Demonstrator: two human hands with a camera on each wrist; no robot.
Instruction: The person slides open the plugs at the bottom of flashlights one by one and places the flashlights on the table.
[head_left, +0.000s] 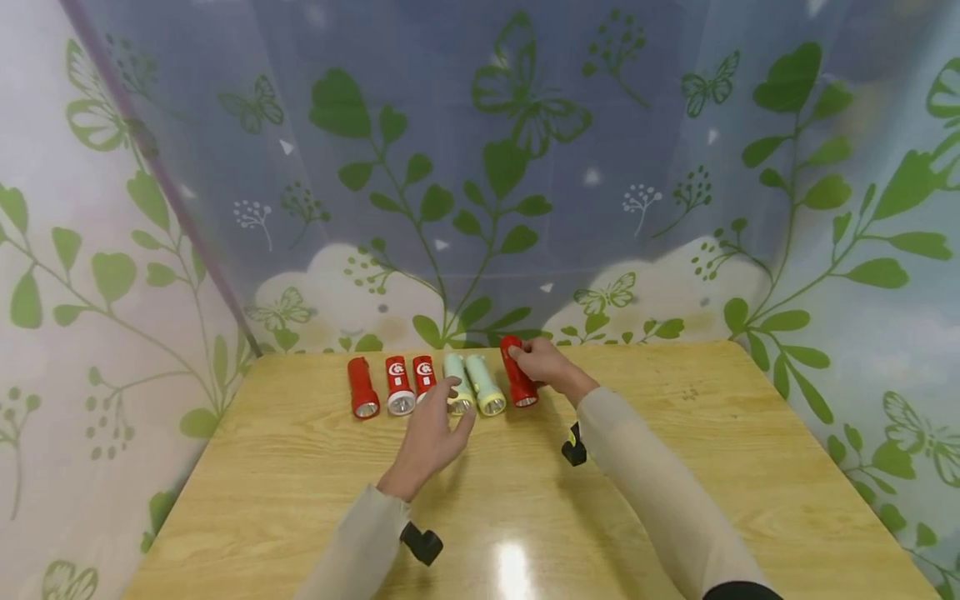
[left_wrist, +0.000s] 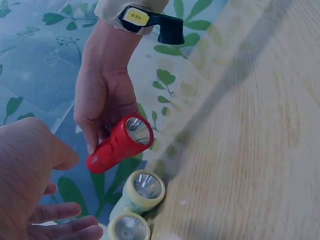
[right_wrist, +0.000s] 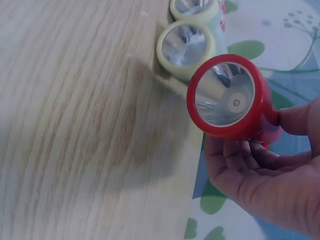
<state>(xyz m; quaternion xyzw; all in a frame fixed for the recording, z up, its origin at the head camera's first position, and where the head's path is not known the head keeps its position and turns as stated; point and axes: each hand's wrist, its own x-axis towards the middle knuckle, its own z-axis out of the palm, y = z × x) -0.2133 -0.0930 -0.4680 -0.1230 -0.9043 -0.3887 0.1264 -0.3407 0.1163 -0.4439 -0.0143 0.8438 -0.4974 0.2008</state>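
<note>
Red flashlight [head_left: 517,375] is at the far edge of the counter [head_left: 675,467], gripped by the fingers of the right hand [head_left: 543,363]; a slip could drop it behind. The left hand [head_left: 431,433], fingers loosely spread and empty, might nudge the pale green flashlights [head_left: 483,382]; it hides most of a red-and-white flashlight's [head_left: 423,375] lens end. Whether the held one touches wood is unclear.

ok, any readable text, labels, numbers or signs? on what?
None legible for certain.
Yellow label on the right wrist's black camera mount: too blurred.
White emblem and small white label on both white-rimmed red flashlights: too small.
Dark marks on the wood-grain table: too faint.
</note>
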